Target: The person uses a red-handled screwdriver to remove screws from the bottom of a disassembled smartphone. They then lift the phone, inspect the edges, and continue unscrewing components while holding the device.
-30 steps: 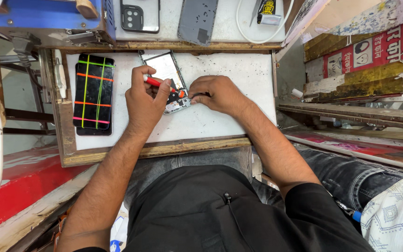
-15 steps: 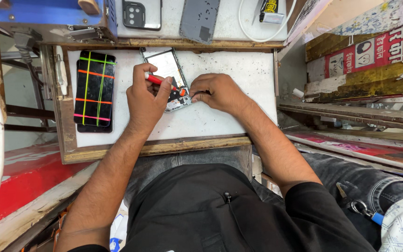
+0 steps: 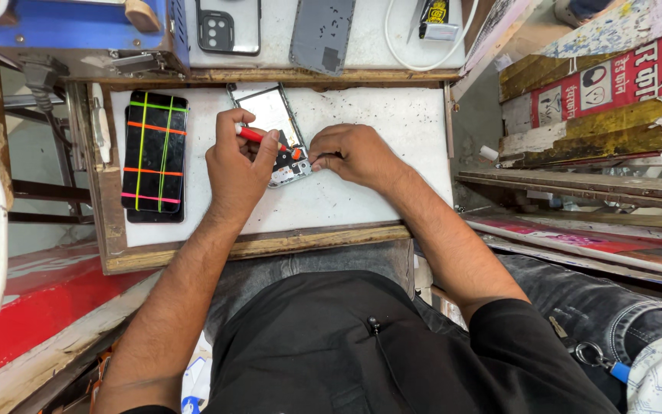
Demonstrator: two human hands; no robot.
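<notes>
An opened phone [image 3: 272,116] with its back off lies on the white work board [image 3: 377,130], its bare inner parts facing up. My left hand [image 3: 233,165] grips a red-handled screwdriver [image 3: 258,137] whose tip points at the phone's lower end. My right hand [image 3: 354,153] rests on the board just right of the phone, its fingertips pinched together at the phone's lower edge; what they pinch is too small to tell.
A black phone [image 3: 154,156] banded with green, orange and pink tape lies at the board's left. On the shelf behind are a black phone with a camera block [image 3: 227,24], a grey back cover [image 3: 322,32], a white cable [image 3: 408,57] and a blue box [image 3: 78,27]. Wooden ledges [image 3: 576,184] at right.
Both hands stay at the phone's lower end with hardly any motion. The view has shifted slightly.
</notes>
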